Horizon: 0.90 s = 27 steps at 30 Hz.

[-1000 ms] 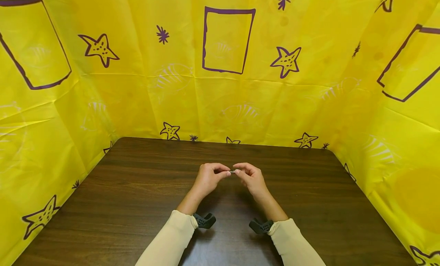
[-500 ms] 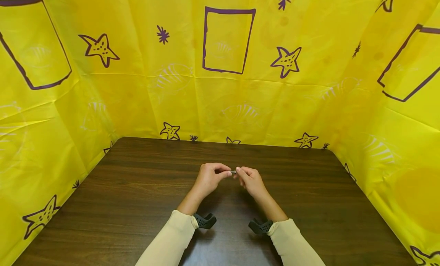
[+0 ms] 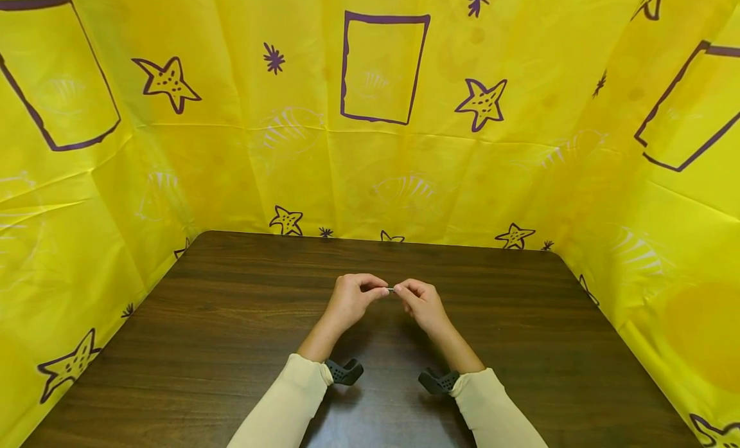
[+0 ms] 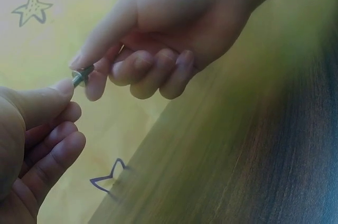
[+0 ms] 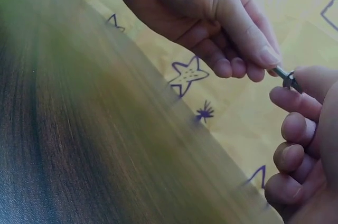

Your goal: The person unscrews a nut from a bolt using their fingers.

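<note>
In the head view a small metal bolt [image 3: 391,289] lies level between two hands above the table. My left hand [image 3: 349,301] pinches one end of its shaft between thumb and fingertips. From the other side, my right hand [image 3: 426,305] has thumb and index finger at a ring-like nut [image 5: 288,80] around the bolt; whether a washer sits there too is too small to tell. The left wrist view shows thread on the short piece of shaft between the hands. Fingertips hide both bolt ends. The right hand's other fingers are curled beneath.
A dark wood-grain table [image 3: 231,345] spreads under both forearms. Yellow cloth [image 3: 370,159] printed with starfish and fish hangs round the back and sides. Each wrist carries a black strap mount [image 3: 345,372] below a cream sleeve [image 3: 289,396].
The right index finger was lifted off the thumb, then drew back along it, and now reaches forward again at the nut. The left hand and the bolt have hardly moved.
</note>
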Each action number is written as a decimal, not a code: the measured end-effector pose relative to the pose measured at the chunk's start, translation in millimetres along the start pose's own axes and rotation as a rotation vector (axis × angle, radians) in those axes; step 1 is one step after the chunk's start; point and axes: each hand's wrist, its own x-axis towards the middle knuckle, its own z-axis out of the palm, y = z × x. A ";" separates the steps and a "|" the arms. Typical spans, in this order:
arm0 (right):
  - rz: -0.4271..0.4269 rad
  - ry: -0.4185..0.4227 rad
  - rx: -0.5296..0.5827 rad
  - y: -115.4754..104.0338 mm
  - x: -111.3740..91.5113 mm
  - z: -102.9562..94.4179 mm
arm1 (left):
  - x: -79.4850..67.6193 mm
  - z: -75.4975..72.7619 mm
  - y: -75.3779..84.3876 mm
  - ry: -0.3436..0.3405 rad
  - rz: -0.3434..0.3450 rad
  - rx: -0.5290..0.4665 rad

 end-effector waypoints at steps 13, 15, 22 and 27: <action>-0.082 -0.014 0.088 -0.3 -1.2 0.0 | 0.3 -0.3 -1.6 0.003 -0.007 0.001; -0.087 -0.017 0.102 -0.1 -1.3 -0.3 | 0.3 -0.3 -1.0 0.004 -0.016 0.000; -0.115 -0.016 0.120 0.3 -2.3 -1.2 | 0.0 -0.7 -0.3 0.002 -0.029 -0.007; -0.120 -0.009 0.140 0.4 -2.1 -1.6 | -0.1 -0.2 -1.1 0.004 -0.019 -0.009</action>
